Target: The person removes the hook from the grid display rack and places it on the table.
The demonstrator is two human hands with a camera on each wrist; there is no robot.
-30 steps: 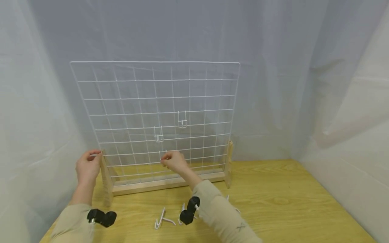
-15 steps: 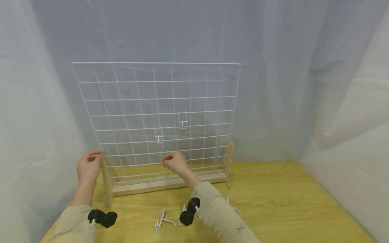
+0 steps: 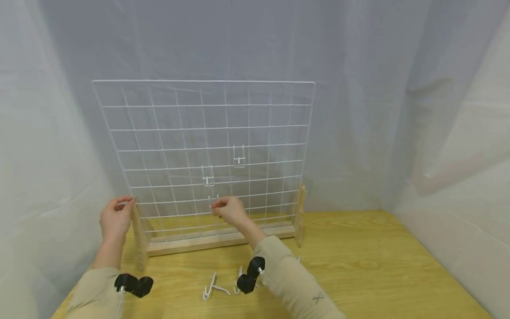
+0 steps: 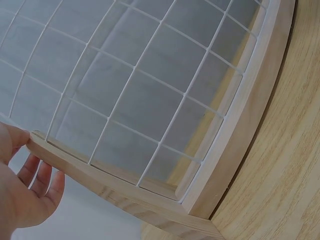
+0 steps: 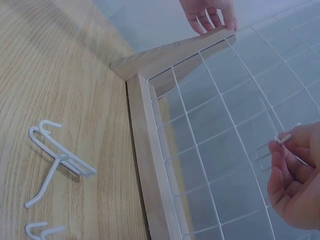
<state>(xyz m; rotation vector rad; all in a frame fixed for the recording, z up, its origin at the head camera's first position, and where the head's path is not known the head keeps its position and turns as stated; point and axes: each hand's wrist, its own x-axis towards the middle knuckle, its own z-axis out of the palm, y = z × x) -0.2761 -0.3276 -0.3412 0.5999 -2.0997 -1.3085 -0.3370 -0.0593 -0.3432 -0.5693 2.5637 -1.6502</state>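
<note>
A white wire grid panel (image 3: 203,81) stands upright in a wooden stand (image 3: 211,244). At its left side my left hand (image 3: 114,219) holds the top of the stand's side post (image 4: 80,170) between thumb and fingers. My right hand (image 3: 231,210) pinches the peg of a white wire hook (image 5: 285,139) at the grid's lower middle. Two prongs of this hook show just above the fingertips in the head view; the fingers hide much of the rest. Higher up, two more white hooks, one left (image 3: 208,179) and one right (image 3: 239,159), hang on the grid.
Several loose white hooks lie on the wood-grain table (image 3: 358,266) before the stand. One hook (image 3: 212,287) is plainly visible; the right forearm partly covers others. Pale sheeting (image 3: 358,110) encloses the back and sides.
My right hand and the hook in it have risen very slightly against the grid. The left hand keeps its place on the post.
</note>
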